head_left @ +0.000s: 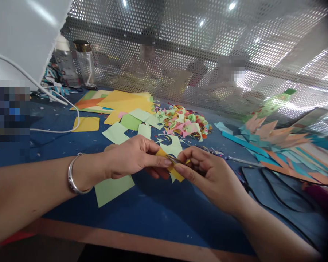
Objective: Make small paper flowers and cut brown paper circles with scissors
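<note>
My left hand (132,157), with a silver bangle at its wrist, pinches a small piece of yellow paper (178,175) between thumb and fingers. My right hand (215,182) is closed around a pair of small scissors (174,159); the thin metal blades lie against the yellow paper, and the handles are mostly hidden by my fingers. Both hands are close together above the blue table. Just behind them is a pale green sheet (172,146) with a curved cut. Another pale green sheet (114,190) lies partly under my left wrist.
A heap of colourful paper scraps (184,122) lies behind my hands, beside stacked yellow sheets (125,101). Folded orange and blue paper pieces (273,133) and a black cable (273,198) are at right. A white cable (51,130) and two bottles (84,65) stand left, before a perforated metal screen (180,25).
</note>
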A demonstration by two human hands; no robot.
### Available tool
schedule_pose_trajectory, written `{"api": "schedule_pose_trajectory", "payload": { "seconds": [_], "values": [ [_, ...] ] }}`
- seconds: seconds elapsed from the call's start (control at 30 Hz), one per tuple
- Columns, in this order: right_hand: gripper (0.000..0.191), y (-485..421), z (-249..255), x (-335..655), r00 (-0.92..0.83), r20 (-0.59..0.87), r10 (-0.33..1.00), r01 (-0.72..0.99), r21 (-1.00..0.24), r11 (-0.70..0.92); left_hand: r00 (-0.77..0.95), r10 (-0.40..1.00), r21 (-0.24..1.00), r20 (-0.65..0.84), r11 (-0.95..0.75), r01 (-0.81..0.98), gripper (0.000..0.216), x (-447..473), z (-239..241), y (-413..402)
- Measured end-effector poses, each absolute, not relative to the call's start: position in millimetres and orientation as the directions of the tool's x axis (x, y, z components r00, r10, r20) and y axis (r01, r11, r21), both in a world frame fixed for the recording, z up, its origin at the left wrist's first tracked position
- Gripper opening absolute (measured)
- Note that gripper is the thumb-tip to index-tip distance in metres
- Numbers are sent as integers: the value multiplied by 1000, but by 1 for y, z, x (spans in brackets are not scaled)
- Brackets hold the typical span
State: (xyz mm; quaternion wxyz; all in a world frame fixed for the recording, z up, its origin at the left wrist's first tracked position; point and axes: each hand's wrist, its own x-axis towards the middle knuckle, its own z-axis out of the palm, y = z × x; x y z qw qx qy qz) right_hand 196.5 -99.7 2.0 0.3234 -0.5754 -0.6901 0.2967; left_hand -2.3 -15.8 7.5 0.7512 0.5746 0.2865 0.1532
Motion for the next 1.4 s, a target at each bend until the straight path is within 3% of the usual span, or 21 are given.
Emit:
{"api": "schedule_pose_trajectory", "payload": {
  "seconds": [0.77, 1.4],
  "values": [
    [27, -97, 4, 193, -145, 90, 985, 637, -753, 163, 818, 490, 931, -302, 336, 142, 32, -2, 7, -18],
    [27, -99, 7, 194, -124, 123, 985, 627, -760, 173, 752, 604, 959, -264, 244, 142, 25, -7, 13, -16]
  ]
}}
